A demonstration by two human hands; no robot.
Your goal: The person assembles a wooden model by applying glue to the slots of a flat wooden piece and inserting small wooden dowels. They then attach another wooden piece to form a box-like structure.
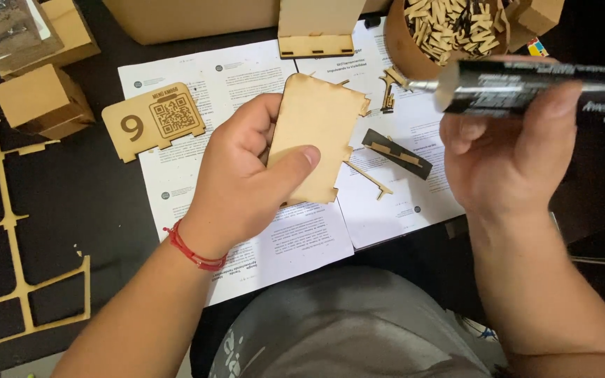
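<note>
- Both hands are up over the dark table (92, 203): the left hand (246, 182) is closed around a thin laser-cut wooden panel (314, 136), thumb pressed across its face and fingers behind, while the right hand (509, 150) is wrapped around a black tube with a metal tip (526, 87), the nozzle pointing left, near the panel's upper corner.
- That panel sits above the printed paper sheets (302, 241), tilted slightly, its notched edges free.
- It looks light and stiff, probably thin plywood or fibreboard; the small tabs on its edges seem the likeliest part to snap, so a grip on the flat middle, as it has now, seems safest.
- The tube looks smooth and rigid; a full-hand grip on the barrel suits it.
- Lying on the papers below are a dark slotted strip (397, 152) and slim wooden offcuts.
- A wooden plaque with a number and code square (154, 120) rests left of the panel.
- Further off, a round container of small wooden pieces (449, 28), cardboard boxes (40, 98) and a cut-out wooden frame (8, 231) crowd the edges, though none blocks the hands.
</note>
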